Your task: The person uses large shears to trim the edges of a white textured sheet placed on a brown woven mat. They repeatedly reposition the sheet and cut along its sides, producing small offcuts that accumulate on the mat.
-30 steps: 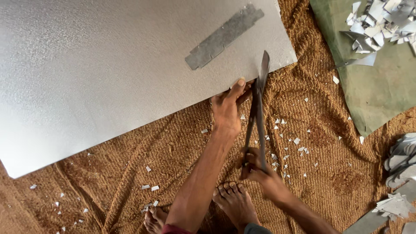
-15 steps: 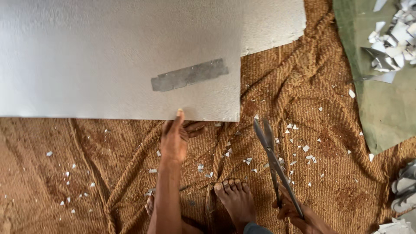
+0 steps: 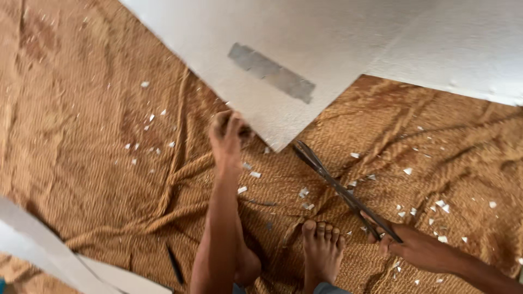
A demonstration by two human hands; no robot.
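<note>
Head view: the left hand [image 3: 227, 136] pinches the near edge of a large pale metal sheet [image 3: 305, 60] lying over the brown woven cloth [image 3: 81, 141]. To the right, the right hand [image 3: 417, 247] is closed around the handles of long dark shears [image 3: 343, 190], whose tips lie just beside the sheet's near corner. A bare foot [image 3: 322, 247] rests close under the blades, so a slip could nick the toes. Motion blur hides the grip, but the sheet's raw edge could probably cut the pinching fingers.
</note>
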